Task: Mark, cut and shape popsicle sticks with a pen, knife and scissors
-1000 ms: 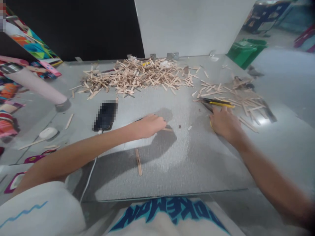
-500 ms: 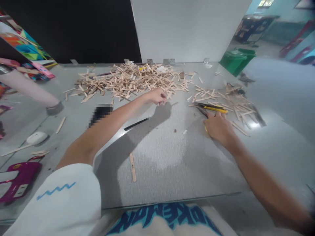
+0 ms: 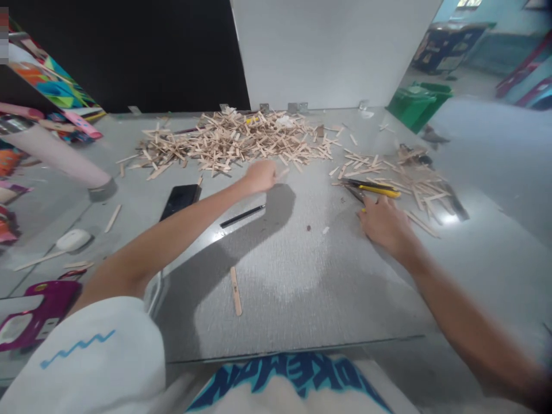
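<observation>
Ok so the left hand (image 3: 261,176) is curled up, looks like it's pinching a blurry stick (image 3: 282,173) just this side of the pile (image 3: 241,141). Right hand (image 3: 386,225) is on a yellow-handled tool (image 3: 379,190); can't tell if it's properly gripping or just resting there. My worry: that tool's legs are spread, so if the hand squeezes without looking, a finger could get nipped. Also, the left arm crosses right by the phone (image 3: 181,198) and the white cable (image 3: 156,292), so a quick pull back might snag the cable and drag the phone.

As for the stick, it's pale and short, too smeared to say more. The marked stick (image 3: 236,291) lying alone on the near worktop (image 3: 297,310) shows better: flat, thin, tan, dark smudge mid-length. Probably snaps easily. Black pen (image 3: 242,216) lies between it and the left hand.
</observation>
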`<action>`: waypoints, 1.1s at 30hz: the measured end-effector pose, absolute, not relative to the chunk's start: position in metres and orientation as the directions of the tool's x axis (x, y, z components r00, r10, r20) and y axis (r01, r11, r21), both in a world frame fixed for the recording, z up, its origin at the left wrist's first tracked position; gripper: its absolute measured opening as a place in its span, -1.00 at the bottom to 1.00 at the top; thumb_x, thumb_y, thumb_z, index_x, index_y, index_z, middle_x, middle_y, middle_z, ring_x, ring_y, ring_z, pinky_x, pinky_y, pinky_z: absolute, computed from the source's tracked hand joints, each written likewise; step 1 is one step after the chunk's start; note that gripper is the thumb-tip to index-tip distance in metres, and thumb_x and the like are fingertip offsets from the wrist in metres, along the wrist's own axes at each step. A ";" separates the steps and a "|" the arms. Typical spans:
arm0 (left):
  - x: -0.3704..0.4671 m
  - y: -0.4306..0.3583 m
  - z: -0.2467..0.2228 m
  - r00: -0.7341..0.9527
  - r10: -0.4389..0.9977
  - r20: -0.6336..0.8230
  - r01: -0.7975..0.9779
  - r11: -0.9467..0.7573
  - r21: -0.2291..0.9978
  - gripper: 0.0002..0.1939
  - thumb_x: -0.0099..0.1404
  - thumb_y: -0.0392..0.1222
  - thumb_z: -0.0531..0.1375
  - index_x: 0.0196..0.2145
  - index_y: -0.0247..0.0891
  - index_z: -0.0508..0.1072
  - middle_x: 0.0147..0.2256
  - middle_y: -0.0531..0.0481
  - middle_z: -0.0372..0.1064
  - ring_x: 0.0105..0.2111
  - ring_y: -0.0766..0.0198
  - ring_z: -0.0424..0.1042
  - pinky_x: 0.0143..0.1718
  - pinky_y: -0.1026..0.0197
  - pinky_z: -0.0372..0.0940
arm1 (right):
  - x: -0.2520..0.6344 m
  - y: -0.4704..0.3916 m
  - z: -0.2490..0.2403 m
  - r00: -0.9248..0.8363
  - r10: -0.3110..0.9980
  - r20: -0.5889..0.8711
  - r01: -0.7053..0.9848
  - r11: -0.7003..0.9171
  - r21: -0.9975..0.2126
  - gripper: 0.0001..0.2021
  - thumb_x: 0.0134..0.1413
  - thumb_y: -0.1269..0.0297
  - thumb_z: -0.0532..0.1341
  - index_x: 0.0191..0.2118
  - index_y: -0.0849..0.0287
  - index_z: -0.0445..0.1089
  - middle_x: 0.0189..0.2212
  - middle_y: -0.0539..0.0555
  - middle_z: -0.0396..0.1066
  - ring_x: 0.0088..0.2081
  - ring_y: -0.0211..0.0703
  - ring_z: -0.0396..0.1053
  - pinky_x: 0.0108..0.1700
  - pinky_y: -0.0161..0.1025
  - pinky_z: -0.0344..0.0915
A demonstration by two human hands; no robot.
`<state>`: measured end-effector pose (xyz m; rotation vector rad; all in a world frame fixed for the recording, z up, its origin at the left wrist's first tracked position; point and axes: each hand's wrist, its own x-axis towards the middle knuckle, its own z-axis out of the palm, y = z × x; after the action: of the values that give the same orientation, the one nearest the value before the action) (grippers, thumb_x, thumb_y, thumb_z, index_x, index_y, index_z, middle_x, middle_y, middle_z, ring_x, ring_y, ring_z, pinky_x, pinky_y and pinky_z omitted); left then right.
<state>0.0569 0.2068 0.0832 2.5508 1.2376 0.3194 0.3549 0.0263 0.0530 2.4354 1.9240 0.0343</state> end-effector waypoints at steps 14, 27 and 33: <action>0.019 0.074 0.077 0.684 0.724 -0.090 0.663 -0.566 0.491 -0.84 0.50 -0.20 0.28 -0.24 -0.19 0.68 -0.26 -0.09 0.68 -0.28 0.15 0.61 -0.20 0.13 0.40 | 0.329 0.017 0.067 0.094 0.989 0.117 0.995 -0.090 -0.041 -0.59 0.56 0.15 0.06 0.17 0.25 0.57 -0.17 0.30 0.66 -0.15 0.25 0.60 -0.19 -0.04 0.33; -0.033 0.104 0.067 0.429 0.903 0.014 0.880 -0.421 0.222 -0.86 0.45 -0.29 0.21 -0.22 -0.26 0.59 -0.26 -0.19 0.61 -0.19 0.00 0.60 -0.19 0.12 0.35 | 0.310 0.000 0.054 -0.176 0.924 0.340 0.976 0.209 -0.063 -0.46 0.64 0.11 -0.07 0.46 0.14 0.40 -0.27 0.17 0.67 -0.34 0.00 0.54 -0.32 -0.15 0.20; 0.003 0.055 0.085 0.647 0.763 -0.003 0.683 -0.577 0.448 -0.84 0.57 -0.10 0.24 -0.19 -0.16 0.55 -0.31 0.01 0.61 -0.37 0.23 0.55 -0.31 0.20 0.30 | 0.274 -0.014 0.057 -0.571 0.781 0.253 0.821 0.537 0.194 -0.40 0.56 0.43 0.03 0.60 0.11 0.15 -0.24 0.09 0.61 -0.37 -0.09 0.48 -0.37 -0.15 0.19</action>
<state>0.0028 0.0545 0.0852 2.4553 1.1382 0.2649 0.2736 -0.0137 0.0573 1.5059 2.8713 0.4820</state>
